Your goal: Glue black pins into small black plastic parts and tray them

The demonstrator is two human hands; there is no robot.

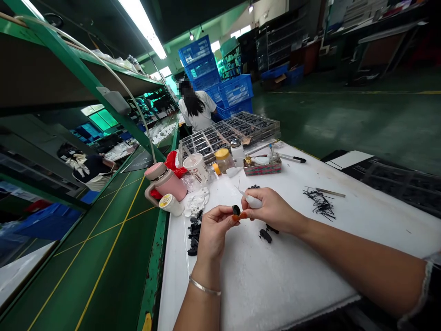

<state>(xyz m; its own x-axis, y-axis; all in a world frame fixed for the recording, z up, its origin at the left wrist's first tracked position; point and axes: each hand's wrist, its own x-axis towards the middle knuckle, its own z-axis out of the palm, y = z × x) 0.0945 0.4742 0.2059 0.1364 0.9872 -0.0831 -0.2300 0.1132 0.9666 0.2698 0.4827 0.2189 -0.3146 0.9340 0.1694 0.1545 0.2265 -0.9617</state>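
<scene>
My left hand (214, 229) pinches a small black plastic part (236, 209) between thumb and fingertips, held just above the white table (275, 276). My right hand (272, 210) is closed round a small white tool with a thin needle tip (252, 200), its tip pointing left beside the black part. A row of similar black parts (194, 232) lies left of my left hand. Two more black parts (266, 235) lie under my right wrist.
A heap of thin black pins (321, 204) lies to the right. At the back stand a pink mug (165, 182), a paper cup (195, 168), jars, a small tray of tools (263, 165) and compartment trays (237, 131). A green conveyor (103, 248) runs along the left. Another person (196, 108) stands beyond.
</scene>
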